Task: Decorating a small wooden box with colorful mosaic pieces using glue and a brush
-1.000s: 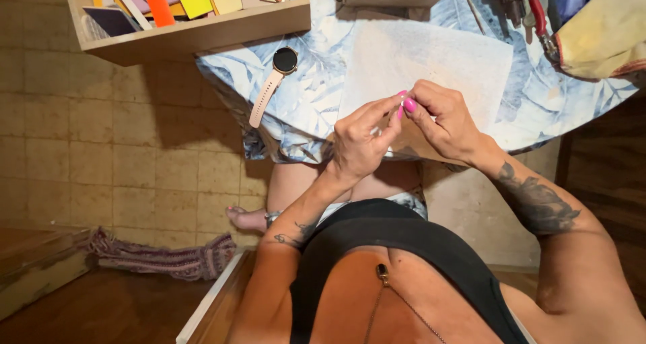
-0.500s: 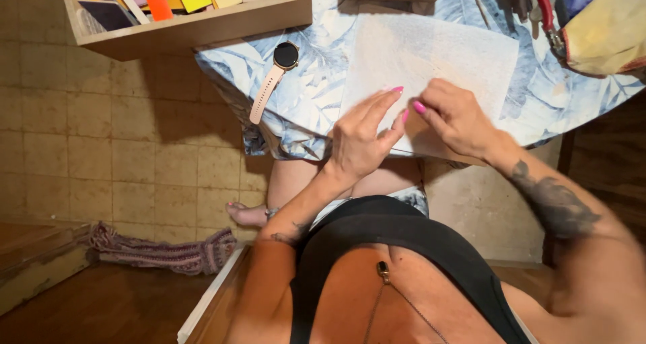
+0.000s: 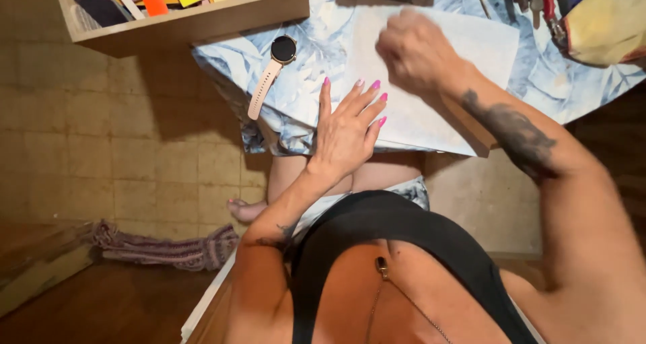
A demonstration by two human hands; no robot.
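Since the earlier frames the right hand point(image 3: 417, 51) has lifted away from the left and moved up over the white sheet point(image 3: 437, 81), blurred, so its grip cannot be told. The left hand point(image 3: 346, 132) lies flat with fingers spread, holding nothing, on the sheet's near-left edge. A pink-strapped smartwatch point(image 3: 272, 71) lies just left on the leaf-print tablecloth point(image 3: 303, 88).
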